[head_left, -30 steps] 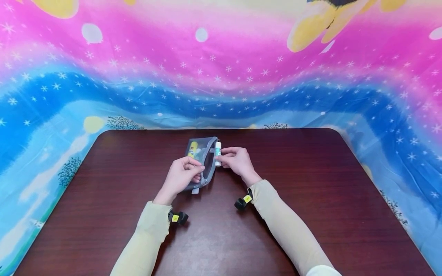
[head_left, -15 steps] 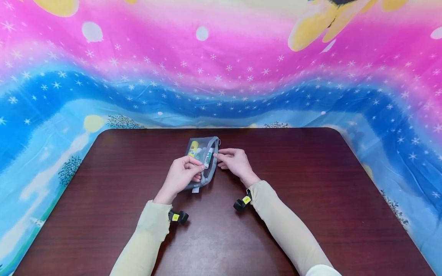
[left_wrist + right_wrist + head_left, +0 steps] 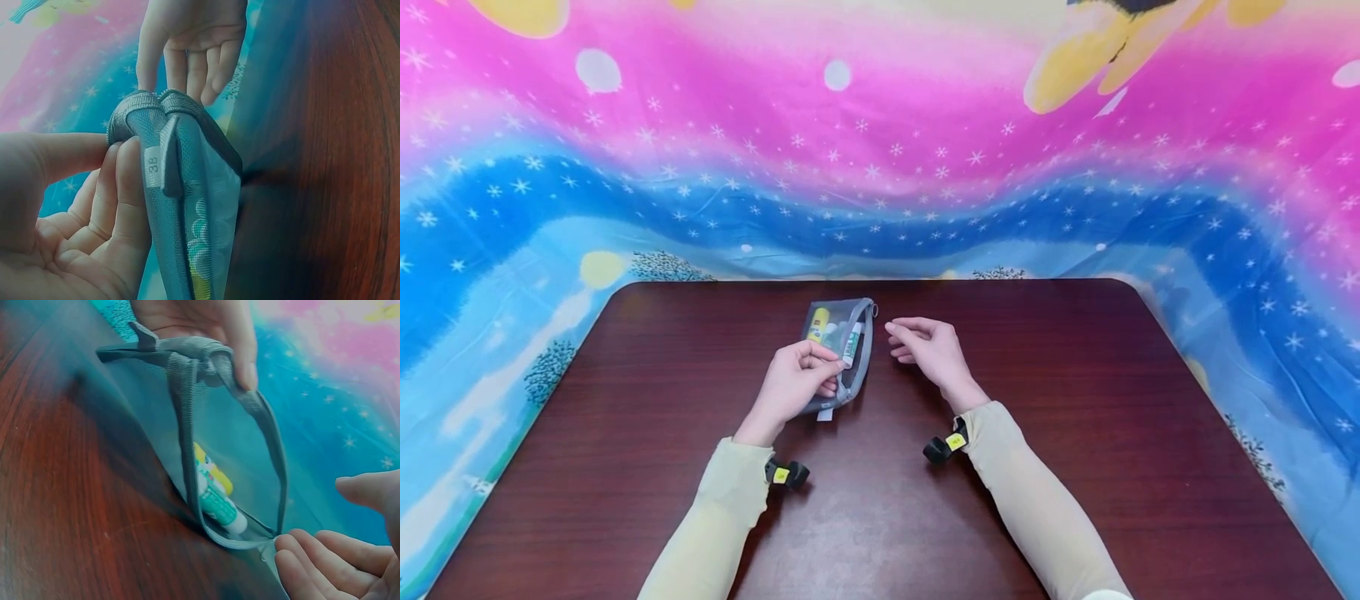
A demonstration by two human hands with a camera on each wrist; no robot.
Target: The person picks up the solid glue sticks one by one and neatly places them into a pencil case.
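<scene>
A grey mesh zipper pouch (image 3: 867,358) lies toward the far side of the table, its mouth gaping to the right. My left hand (image 3: 790,383) pinches the near edge of that mouth between thumb and fingers. Inside rest a white-and-green glue stick (image 3: 219,509) and a yellow tube (image 3: 215,472); more pale, round-ended items show dimly through the mesh. My right hand (image 3: 936,354) hovers just right of the mouth, holding nothing, with thumb and fingers apart in the right wrist view. The left wrist view shows a small tag marked 38 (image 3: 153,167) on the pouch.
The dark red-brown wooden table (image 3: 1037,375) has rounded far corners. Behind it hangs a pink and blue patterned cloth (image 3: 880,167). A black wrist camera (image 3: 788,474) is strapped to the left sleeve, and another black camera (image 3: 942,448) to the right.
The white-and-green glue stick went from my right hand's pinch into the pouch. My right hand then let go and drew back to the right; my left hand kept its grip.
</scene>
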